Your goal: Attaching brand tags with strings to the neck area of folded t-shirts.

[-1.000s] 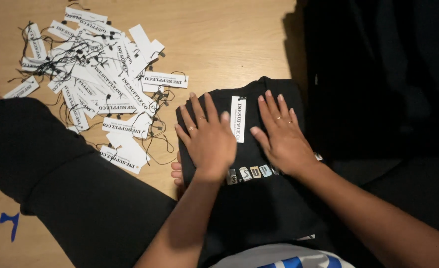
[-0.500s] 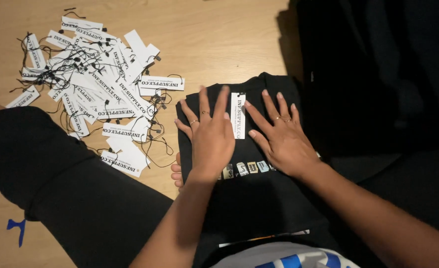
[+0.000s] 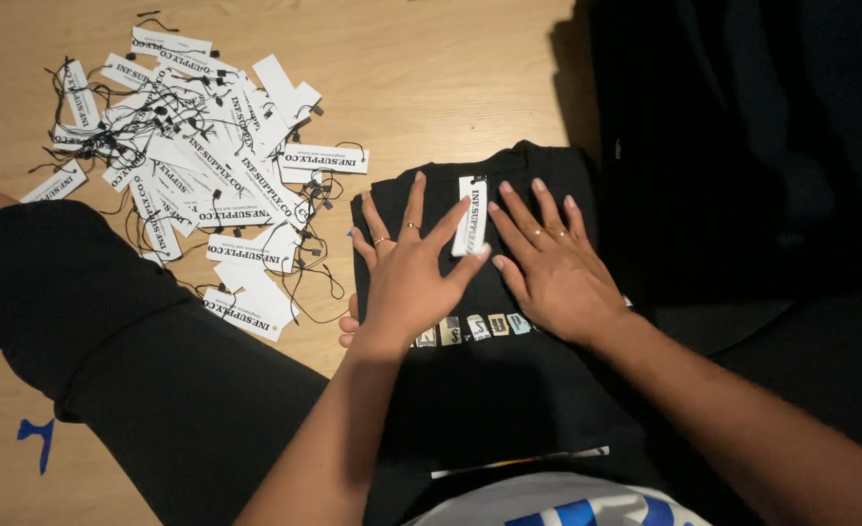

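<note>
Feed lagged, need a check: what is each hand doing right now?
Left hand: open, flat on the folded black shirt, fingertips at the white tag.
Right hand: open, flat on the shirt, holding nothing.

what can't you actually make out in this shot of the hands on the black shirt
Head view only:
- The print on the folded black shirt: the left hand and right hand cover most of it.
- The white tag on the shirt: left fingers overlap its lower edge.
- The dark pile on the right: too dark to tell apart.
- The lower tags in the tag heap: buried under others.
- The white garment: cut off by the bottom edge.
</note>
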